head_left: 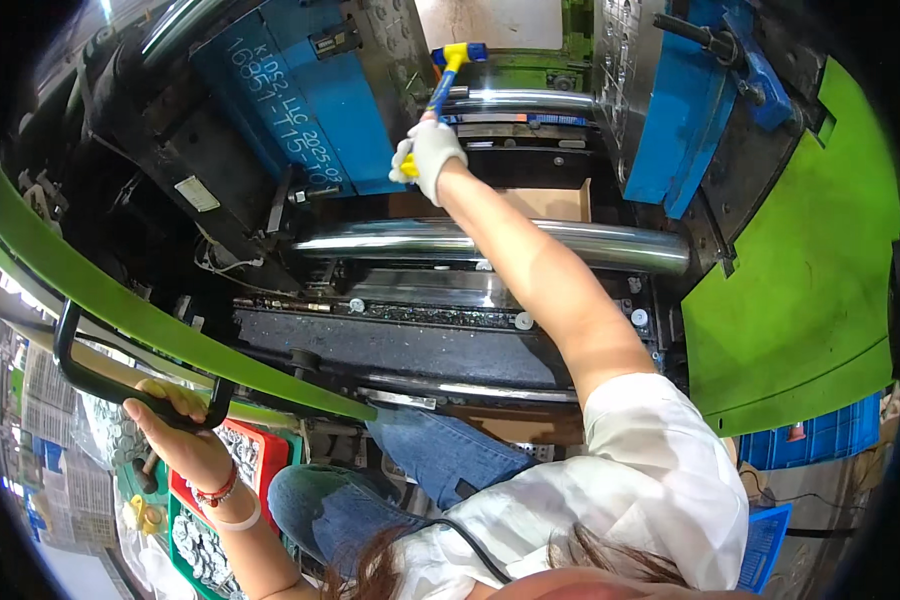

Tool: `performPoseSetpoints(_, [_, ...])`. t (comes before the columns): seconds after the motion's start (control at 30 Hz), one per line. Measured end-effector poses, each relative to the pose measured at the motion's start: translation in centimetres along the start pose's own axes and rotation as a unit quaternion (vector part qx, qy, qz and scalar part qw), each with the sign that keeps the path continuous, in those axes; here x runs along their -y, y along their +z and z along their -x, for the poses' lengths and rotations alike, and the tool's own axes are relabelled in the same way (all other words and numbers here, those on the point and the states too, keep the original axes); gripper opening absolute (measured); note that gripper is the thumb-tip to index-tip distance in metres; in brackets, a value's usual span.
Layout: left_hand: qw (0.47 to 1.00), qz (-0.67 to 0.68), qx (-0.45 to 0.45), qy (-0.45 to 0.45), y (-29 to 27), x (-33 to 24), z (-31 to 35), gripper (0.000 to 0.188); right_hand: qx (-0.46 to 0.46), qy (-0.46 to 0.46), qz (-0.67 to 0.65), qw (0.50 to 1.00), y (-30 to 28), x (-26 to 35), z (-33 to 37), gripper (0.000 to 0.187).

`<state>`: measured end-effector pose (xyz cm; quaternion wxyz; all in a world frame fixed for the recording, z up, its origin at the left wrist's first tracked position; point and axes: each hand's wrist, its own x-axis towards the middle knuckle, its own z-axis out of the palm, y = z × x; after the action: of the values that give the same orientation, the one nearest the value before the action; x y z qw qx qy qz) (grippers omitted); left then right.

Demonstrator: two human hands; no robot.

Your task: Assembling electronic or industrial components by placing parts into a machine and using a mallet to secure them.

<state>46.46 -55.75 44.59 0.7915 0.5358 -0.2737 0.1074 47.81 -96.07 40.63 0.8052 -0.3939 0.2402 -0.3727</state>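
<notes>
My right hand [435, 158], in a white glove, is closed around the handle of a mallet [457, 56]. The mallet has a yellow and blue head and a blue handle, with a yellow butt showing below the glove. It is held up between two mould halves, close to the left blue mould block [300, 90]; whether it touches metal I cannot tell. My bare left hand [178, 432] is wrapped round the black pull handle [105, 376] of a green machine door [170, 335]. Across from the left block stands the right mould block [660, 110], also blue.
Polished steel bars [490, 242] cross the machine opening beneath my right arm. A cardboard box [550, 205] lies between the bars. Red [278, 450] and green bins of metal parts stand at lower left. A green panel [800, 280] and blue crate [815, 435] are at right.
</notes>
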Motion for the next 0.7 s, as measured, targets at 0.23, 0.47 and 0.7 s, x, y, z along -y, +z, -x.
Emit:
performPoseSetpoints(0.23, [1.0,0.008,-0.017,-0.003,-0.1,-0.2,0.1,0.04,-0.038,-0.084,-0.144,0.985,-2.9,4.4,-0.8,0.033])
performPoseSetpoints(0.47, [1.0,-0.002,-0.008,0.004,-0.2,0.1,-0.1,0.041,0.031,0.024,-0.018,0.999,-1.7,-0.3,-0.7,0.037])
performPoseSetpoints(0.7, [0.999,-0.037,-0.015,0.014,0.3,-0.1,0.1,0.043,-0.029,-0.113,-0.096,0.989,-4.1,3.7,-0.8,0.036])
